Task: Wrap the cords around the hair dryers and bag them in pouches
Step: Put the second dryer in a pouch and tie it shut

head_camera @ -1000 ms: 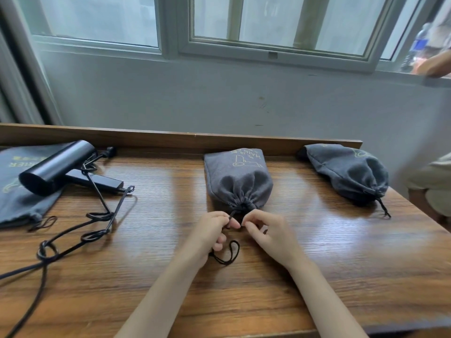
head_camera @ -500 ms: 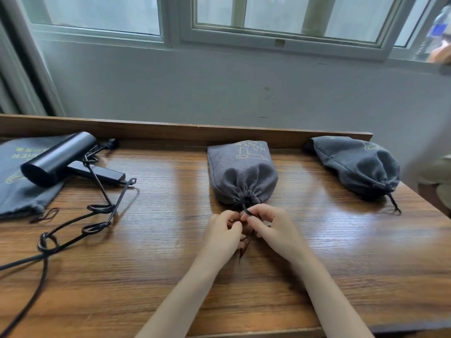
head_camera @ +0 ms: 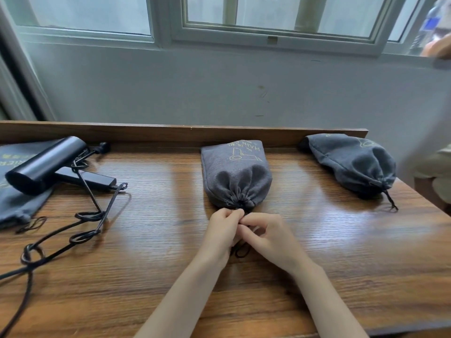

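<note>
— Where is the middle pouch?
— Lying on the surface, its cinched mouth toward the person.
— And the hands?
— The left hand and right hand meet at that mouth, curled fingers pinching the black drawstring.
— Anything else?
— At left a hair dryer rests partly on a flat pouch, its cord sprawling loose; a closed pouch lies right.
</note>
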`<state>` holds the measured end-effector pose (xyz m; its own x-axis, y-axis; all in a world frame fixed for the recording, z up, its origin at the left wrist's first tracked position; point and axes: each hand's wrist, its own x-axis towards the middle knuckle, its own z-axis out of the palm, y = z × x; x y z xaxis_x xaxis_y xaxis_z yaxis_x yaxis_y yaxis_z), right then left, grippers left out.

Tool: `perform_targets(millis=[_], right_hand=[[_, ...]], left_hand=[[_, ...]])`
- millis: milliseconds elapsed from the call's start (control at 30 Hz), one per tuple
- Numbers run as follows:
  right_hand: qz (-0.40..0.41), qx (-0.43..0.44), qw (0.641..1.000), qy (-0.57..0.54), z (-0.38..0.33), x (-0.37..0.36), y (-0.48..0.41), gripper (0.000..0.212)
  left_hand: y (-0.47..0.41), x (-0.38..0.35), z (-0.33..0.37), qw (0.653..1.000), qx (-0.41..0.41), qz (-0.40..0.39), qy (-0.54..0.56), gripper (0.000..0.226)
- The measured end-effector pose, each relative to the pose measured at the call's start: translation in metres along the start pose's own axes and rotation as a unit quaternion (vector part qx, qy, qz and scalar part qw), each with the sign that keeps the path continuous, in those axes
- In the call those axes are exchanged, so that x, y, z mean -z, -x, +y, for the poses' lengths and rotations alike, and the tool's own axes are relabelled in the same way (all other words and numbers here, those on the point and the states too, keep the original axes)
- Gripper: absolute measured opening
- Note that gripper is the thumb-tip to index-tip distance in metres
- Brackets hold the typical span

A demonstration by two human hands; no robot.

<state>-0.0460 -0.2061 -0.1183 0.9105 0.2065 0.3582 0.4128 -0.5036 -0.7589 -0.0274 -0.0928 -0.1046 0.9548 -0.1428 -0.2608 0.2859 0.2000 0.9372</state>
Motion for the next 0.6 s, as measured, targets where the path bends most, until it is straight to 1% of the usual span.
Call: perform_targets(millis=[100,167,233,267,300,333,367,400,433,467,500,533,567,600], right_hand=[[0.010,0.015,1.000,0.026,0.002,-0.001,0.000,0.026],[0.010,0.023,0.999,0.045,0.004,0.000,0.001,0.030],[0.003,0.024,0.998,0.054,0.005,0.002,0.001,0.031],[-0.001,0.023,0.998,0.054,0.005,0.003,0.001,0.031],[-0.006,0.020,0.998,0.051,0.005,0.005,0.001,0.030],[-0.012,0.017,0.999,0.046,0.004,0.006,0.001,0.028],[-0.015,0.013,0.999,0.037,0.003,0.006,0.001,0.026],[-0.017,0.009,0.999,0.025,0.003,0.007,0.002,0.023],[-0.015,0.006,1.000,0.019,0.002,0.008,0.002,0.022],[-0.013,0.005,1.000,0.019,0.001,0.008,0.002,0.021],[-0.012,0.005,1.000,0.023,0.000,0.009,0.002,0.022],[-0.014,0.006,1.000,0.025,-0.001,0.009,0.002,0.023],[-0.018,0.005,1.000,0.025,0.000,0.009,0.002,0.023],[-0.024,0.007,0.999,0.026,0.000,0.009,0.003,0.024]], left_hand=[[-0.003,0.000,0.000,0.995,0.023,0.018,0.095,0.018],[-0.004,0.000,0.001,0.980,0.060,-0.010,0.188,0.026],[-0.004,0.001,0.001,0.962,0.084,-0.043,0.255,0.029],[-0.005,0.001,0.001,0.959,0.086,-0.046,0.266,0.028],[-0.006,0.000,0.000,0.964,0.079,-0.036,0.253,0.028],[-0.006,-0.001,-0.001,0.978,0.050,-0.014,0.201,0.030],[-0.006,0.000,-0.004,0.995,-0.001,0.021,0.096,0.030],[-0.006,0.002,-0.006,0.994,-0.070,0.067,-0.044,0.029],[-0.004,0.004,-0.007,0.963,-0.146,0.120,-0.191,0.025],[-0.001,0.007,-0.005,0.915,-0.210,0.162,-0.303,0.019],[0.002,0.009,-0.003,0.882,-0.251,0.177,-0.358,0.017],[0.003,0.010,-0.001,0.879,-0.255,0.161,-0.369,0.018],[0.002,0.011,0.000,0.899,-0.229,0.125,-0.351,0.021],[0.003,0.011,0.001,0.927,-0.189,0.090,-0.311,0.023]])
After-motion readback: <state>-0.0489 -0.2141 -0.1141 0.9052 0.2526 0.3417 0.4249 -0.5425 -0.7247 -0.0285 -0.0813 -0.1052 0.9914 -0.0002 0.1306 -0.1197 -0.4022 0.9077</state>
